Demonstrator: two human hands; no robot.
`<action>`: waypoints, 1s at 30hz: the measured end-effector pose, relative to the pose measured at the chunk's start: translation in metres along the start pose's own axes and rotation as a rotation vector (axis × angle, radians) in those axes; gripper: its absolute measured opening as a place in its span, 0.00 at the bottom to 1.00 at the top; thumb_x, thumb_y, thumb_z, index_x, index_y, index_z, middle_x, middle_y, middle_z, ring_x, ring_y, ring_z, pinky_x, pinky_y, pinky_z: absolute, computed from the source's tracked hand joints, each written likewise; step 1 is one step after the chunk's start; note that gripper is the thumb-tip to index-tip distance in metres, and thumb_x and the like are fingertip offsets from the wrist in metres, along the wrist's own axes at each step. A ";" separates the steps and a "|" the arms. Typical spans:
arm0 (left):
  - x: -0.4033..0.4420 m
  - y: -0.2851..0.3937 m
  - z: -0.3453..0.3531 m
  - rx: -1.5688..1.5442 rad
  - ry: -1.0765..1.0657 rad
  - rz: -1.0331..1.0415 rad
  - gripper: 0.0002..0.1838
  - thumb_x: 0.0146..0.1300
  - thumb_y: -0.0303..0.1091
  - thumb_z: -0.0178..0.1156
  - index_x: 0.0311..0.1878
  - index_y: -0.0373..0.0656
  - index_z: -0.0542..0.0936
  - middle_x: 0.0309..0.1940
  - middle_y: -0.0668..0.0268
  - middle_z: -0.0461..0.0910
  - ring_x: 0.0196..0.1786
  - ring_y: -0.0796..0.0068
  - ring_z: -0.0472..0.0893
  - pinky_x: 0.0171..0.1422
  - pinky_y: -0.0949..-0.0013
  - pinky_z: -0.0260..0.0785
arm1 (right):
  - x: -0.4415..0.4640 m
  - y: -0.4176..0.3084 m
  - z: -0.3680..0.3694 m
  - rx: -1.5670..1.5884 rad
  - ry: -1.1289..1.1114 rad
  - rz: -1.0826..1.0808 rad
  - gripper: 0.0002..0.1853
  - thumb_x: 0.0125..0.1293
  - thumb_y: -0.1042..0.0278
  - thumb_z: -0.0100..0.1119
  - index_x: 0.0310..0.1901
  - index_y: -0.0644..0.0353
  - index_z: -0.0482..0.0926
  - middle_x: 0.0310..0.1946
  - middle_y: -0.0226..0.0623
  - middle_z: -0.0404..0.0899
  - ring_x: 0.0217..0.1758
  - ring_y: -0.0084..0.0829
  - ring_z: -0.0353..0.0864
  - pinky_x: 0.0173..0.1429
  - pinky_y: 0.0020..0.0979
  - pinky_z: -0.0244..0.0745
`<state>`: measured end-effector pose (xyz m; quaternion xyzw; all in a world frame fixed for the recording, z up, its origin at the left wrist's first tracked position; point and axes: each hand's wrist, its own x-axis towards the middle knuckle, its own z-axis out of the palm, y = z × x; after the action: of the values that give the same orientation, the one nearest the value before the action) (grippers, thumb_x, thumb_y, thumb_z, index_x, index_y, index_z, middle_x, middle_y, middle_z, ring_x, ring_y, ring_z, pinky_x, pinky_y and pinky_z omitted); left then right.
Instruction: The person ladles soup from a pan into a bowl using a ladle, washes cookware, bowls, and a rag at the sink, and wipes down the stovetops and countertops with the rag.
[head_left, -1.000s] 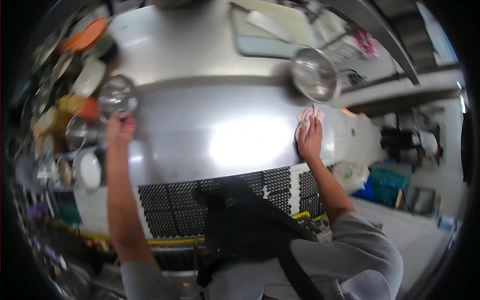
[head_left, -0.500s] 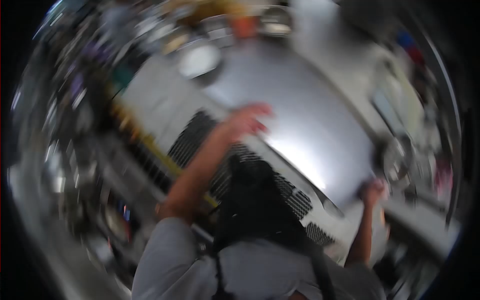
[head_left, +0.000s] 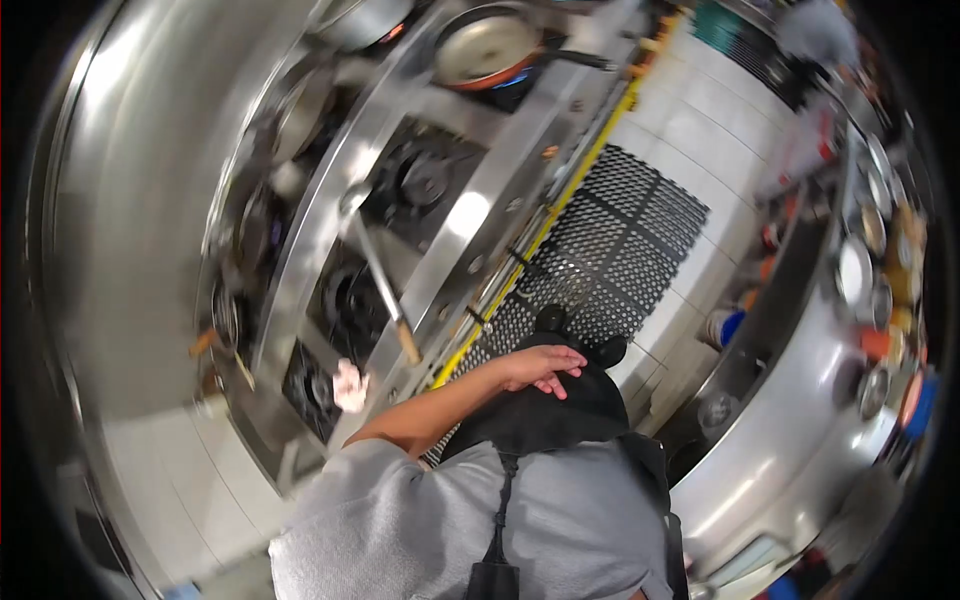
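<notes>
Head view: looking down on a steel stove (head_left: pixel 468 215) beside a black floor mat (head_left: pixel 620 235).
Left hand (head_left: pixel 543 368): hanging over a dark apron (head_left: pixel 585 412), fingers loosely extended, slightly apart, pinching nothing visible; touching the fabric or not, cannot tell.
Right hand: not showing; cannot tell its state.
Long-handled utensil (head_left: pixel 376 262): lying aslant on the stove, pointing its wooden grip (head_left: pixel 408 342) toward the front edge; probably handling stiff and fairly light, the metal shaft perhaps running hot, so best taking hold by the wood.
Cloth (head_left: pixel 350 386): lying crumpled, pinkish-white, at the stove's near end; likely feeling soft, gathering best mid-bundle.
Textures: gleaming smoothly along the steel, repeating small holes across the rubbery-looking mat.
Pan (head_left: pixel 487 48): sitting round and pale inside above a blue flame (head_left: pixel 515 88).
</notes>
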<state>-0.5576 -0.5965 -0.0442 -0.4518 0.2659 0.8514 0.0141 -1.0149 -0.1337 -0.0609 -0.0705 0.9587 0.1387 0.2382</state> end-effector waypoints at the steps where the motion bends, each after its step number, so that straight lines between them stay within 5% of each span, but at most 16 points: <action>1: -0.010 -0.011 -0.008 -0.079 0.042 0.038 0.24 0.78 0.48 0.54 0.70 0.47 0.72 0.61 0.65 0.77 0.39 0.77 0.86 0.41 0.77 0.75 | 0.009 -0.011 -0.017 0.022 -0.045 -0.039 0.29 0.74 0.44 0.53 0.58 0.67 0.74 0.46 0.50 0.78 0.45 0.51 0.77 0.50 0.50 0.71; 8: -0.052 -0.195 -0.097 -0.328 0.692 0.159 0.19 0.75 0.47 0.58 0.63 0.49 0.78 0.50 0.68 0.82 0.38 0.76 0.84 0.40 0.74 0.74 | 0.064 -0.124 -0.133 0.186 -0.430 -0.107 0.28 0.74 0.40 0.52 0.48 0.65 0.78 0.32 0.43 0.79 0.30 0.42 0.78 0.32 0.43 0.72; 10: -0.060 -0.291 -0.124 -0.389 0.945 0.211 0.15 0.72 0.45 0.60 0.50 0.43 0.84 0.40 0.65 0.83 0.30 0.73 0.82 0.34 0.71 0.74 | 0.076 -0.174 -0.157 0.184 -0.531 -0.143 0.29 0.74 0.39 0.52 0.45 0.64 0.80 0.28 0.41 0.79 0.25 0.40 0.78 0.27 0.41 0.73; 12: -0.106 -0.350 -0.134 -0.603 1.057 0.049 0.12 0.71 0.41 0.60 0.40 0.43 0.84 0.31 0.63 0.81 0.25 0.71 0.79 0.27 0.67 0.72 | 0.069 -0.233 -0.164 0.167 -0.526 -0.257 0.29 0.74 0.38 0.52 0.42 0.63 0.81 0.25 0.39 0.80 0.20 0.38 0.79 0.22 0.39 0.73; 14: -0.108 -0.481 -0.153 -0.731 1.110 -0.038 0.10 0.71 0.37 0.58 0.36 0.43 0.81 0.27 0.61 0.79 0.22 0.70 0.77 0.21 0.63 0.66 | 0.017 -0.296 -0.157 0.167 -0.394 -0.458 0.28 0.73 0.37 0.54 0.46 0.60 0.82 0.30 0.35 0.81 0.28 0.33 0.80 0.28 0.36 0.75; 16: -0.151 -0.517 -0.140 -1.047 1.113 -0.095 0.10 0.72 0.37 0.56 0.38 0.42 0.80 0.24 0.61 0.77 0.20 0.68 0.77 0.18 0.63 0.64 | -0.031 -0.344 -0.141 0.112 -0.427 -0.587 0.27 0.73 0.38 0.55 0.50 0.57 0.83 0.35 0.32 0.82 0.32 0.30 0.80 0.31 0.34 0.75; 18: -0.160 -0.569 -0.133 -1.025 1.163 -0.098 0.10 0.72 0.40 0.56 0.40 0.43 0.78 0.23 0.62 0.75 0.21 0.69 0.77 0.17 0.65 0.60 | -0.089 -0.378 -0.121 0.046 -0.468 -0.679 0.26 0.73 0.39 0.56 0.54 0.55 0.83 0.39 0.29 0.82 0.37 0.27 0.80 0.34 0.33 0.76; 23: -0.189 -0.587 -0.139 -1.170 1.034 -0.122 0.19 0.69 0.47 0.62 0.57 0.50 0.77 0.44 0.68 0.82 0.35 0.68 0.84 0.44 0.55 0.74 | -0.190 -0.416 -0.060 -0.176 -0.562 -0.786 0.24 0.71 0.43 0.62 0.58 0.53 0.82 0.42 0.28 0.83 0.41 0.27 0.81 0.35 0.31 0.76; 26: -0.195 -0.562 -0.145 -1.191 1.067 0.012 0.14 0.67 0.40 0.57 0.51 0.45 0.80 0.34 0.66 0.79 0.31 0.70 0.82 0.31 0.65 0.70 | -0.246 -0.436 -0.041 -0.391 -0.510 -1.012 0.23 0.70 0.45 0.63 0.58 0.53 0.83 0.41 0.28 0.84 0.40 0.26 0.81 0.35 0.29 0.76; 30: -0.186 -0.571 -0.160 -1.210 1.016 0.176 0.18 0.67 0.43 0.63 0.56 0.47 0.78 0.44 0.66 0.82 0.40 0.68 0.84 0.43 0.64 0.75 | -0.247 -0.463 -0.016 -0.312 -0.603 -0.986 0.20 0.71 0.50 0.64 0.55 0.54 0.84 0.36 0.26 0.82 0.39 0.24 0.82 0.32 0.29 0.76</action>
<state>-0.1747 -0.1407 -0.2236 -0.6914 -0.2342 0.5359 -0.4242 -0.7128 -0.5620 -0.0369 -0.4986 0.6715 0.1648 0.5228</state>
